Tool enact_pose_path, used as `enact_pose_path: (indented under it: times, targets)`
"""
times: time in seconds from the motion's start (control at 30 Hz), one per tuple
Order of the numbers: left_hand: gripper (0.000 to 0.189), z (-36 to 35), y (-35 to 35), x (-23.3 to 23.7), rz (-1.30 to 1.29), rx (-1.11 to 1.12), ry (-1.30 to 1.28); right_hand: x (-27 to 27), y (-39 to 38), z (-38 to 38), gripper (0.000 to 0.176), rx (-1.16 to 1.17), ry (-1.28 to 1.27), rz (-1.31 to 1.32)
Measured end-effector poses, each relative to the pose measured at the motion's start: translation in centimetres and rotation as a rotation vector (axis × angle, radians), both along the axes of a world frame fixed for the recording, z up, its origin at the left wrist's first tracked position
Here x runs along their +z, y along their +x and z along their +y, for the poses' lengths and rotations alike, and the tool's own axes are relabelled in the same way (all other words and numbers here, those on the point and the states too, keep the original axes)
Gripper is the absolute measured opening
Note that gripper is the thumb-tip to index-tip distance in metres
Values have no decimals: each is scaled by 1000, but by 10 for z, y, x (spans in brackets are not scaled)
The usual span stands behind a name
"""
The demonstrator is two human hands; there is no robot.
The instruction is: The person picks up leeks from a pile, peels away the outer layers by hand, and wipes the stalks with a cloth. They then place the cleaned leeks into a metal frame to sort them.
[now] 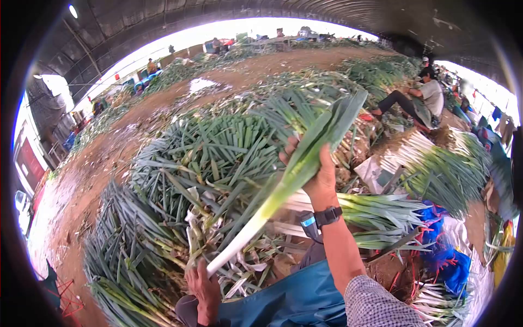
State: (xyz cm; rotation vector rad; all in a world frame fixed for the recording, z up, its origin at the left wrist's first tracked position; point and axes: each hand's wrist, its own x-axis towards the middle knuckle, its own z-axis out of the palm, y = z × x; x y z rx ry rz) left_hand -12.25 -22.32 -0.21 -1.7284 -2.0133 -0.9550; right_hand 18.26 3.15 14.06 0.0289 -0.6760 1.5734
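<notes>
A long leek [266, 207] slants across the middle, its white root end low on the left and its cut green leaves high on the right. My right hand [318, 173] is wrapped around the leafy part, with a dark watch on the wrist. Down at the white end, my left hand [203, 289] has its fingers curled against the tip of the stalk. Trimmed leeks [359, 206] lie in a row beneath my right forearm. To the left and ahead spreads a big heap of untrimmed leeks [218, 147].
A blue apron [283, 297] covers my lap. Blue bundles with red ties [455, 270] lie at the right. Beyond them rest finished leeks [441, 169], near a seated person [430, 98]. Leaf scraps cover the ground, and a bare dirt path [125, 136] curves behind the heap.
</notes>
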Motion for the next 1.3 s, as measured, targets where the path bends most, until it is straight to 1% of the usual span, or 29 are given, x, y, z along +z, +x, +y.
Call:
enact_pose_path:
  times: [0.03, 0.07, 0.1, 0.17, 0.2, 0.3, 0.33, 0.43, 0.47, 0.5, 0.53, 0.57, 0.63, 0.67, 0.73, 0.77, 0.8, 0.83, 0.87, 0.9, 0.97, 1.0, 1.03, 1.1, 1.13, 1.17, 1.23, 1.27, 1.3]
  targets:
    - [43, 0, 2, -7, -70, -76, -76, -2, 15, -3, 73, -2, 13, 67]
    - [39, 0, 2, -17, -236, -90, -225, -4, 28, -6, 82, 31, 80, 118]
    - [36, 2, 3, -23, -395, -104, -385, -4, 39, -11, 84, 35, 116, 119]
    - [34, 8, 7, -29, -389, -83, -377, -7, 57, -20, 89, 52, 183, 126]
    - [33, 9, 9, -31, -387, -62, -374, -9, 65, -22, 94, 42, 202, 103]
    - [32, 15, 14, -27, -437, -56, -228, -6, 81, -27, 97, 50, 221, 65]
    - [31, 16, 17, -23, -389, -104, -127, -5, 84, -29, 96, 10, 225, 25]
    - [31, 11, 26, -1, -608, -122, -251, -1, 97, -40, 95, -95, 249, -59]
    - [34, 13, 21, -3, -684, -208, -334, 0, 102, -43, 94, -114, 266, -69]
    - [34, 12, 26, 7, -772, -216, -454, 0, 108, -49, 94, -130, 274, -81]
    - [33, 13, 32, 13, -692, -226, -478, -1, 116, -59, 88, -164, 240, -126]
    - [33, 18, 39, 20, -610, -240, -504, -1, 117, -65, 79, -210, 204, -101]
    - [33, 32, 69, 46, -547, -280, -524, 3, 121, -84, 64, -348, 74, -178]
    - [34, 39, 83, 57, -510, -319, -538, 9, 129, -89, 49, -464, 22, -264]
    - [35, 54, 96, 71, -521, -410, -667, 19, 166, -92, 38, -586, -148, -296]
    - [35, 60, 100, 76, -516, -459, -720, 21, 189, -87, 36, -699, -146, -275]
    - [35, 69, 103, 80, -585, -491, -797, 30, 209, -92, 37, -741, -219, -333]
    - [35, 78, 106, 83, -654, -523, -877, 28, 233, -93, 39, -722, -206, -312]
    - [36, 84, 110, 82, -725, -559, -960, 23, 252, -95, 38, -676, -109, -271]
    - [33, 95, 108, 70, -820, -662, -965, 21, 263, -97, 38, -631, -12, -234]
    - [29, 114, 104, 62, -997, -816, -1045, 17, 275, -101, 38, -752, -72, -119]
    - [26, 124, 97, 55, -1048, -766, -1081, 16, 278, -100, 38, -806, -99, -55]
    - [25, 130, 98, 49, -1237, -811, -995, 6, 290, -96, 37, -805, -110, -83]
    - [23, 142, 101, 36, -1610, -883, -792, -37, 334, -80, 34, -797, -130, -139]
    - [20, 150, 99, 20, -1606, -876, -705, -65, 357, -72, 43, -810, -255, -116]
    - [20, 159, 102, 9, -1597, -857, -701, -87, 366, -72, 53, -1115, -199, -634]
    - [20, 179, 103, -5, -1572, -787, -672, -140, 359, -78, 75, -1572, 13, -1711]
    - [17, 188, 101, -18, -1654, -806, -677, -167, 359, -77, 82, -1553, 27, -1731]
    - [14, 194, 103, -17, -1681, -752, -718, -194, 360, -75, 90, -1537, 41, -1750]
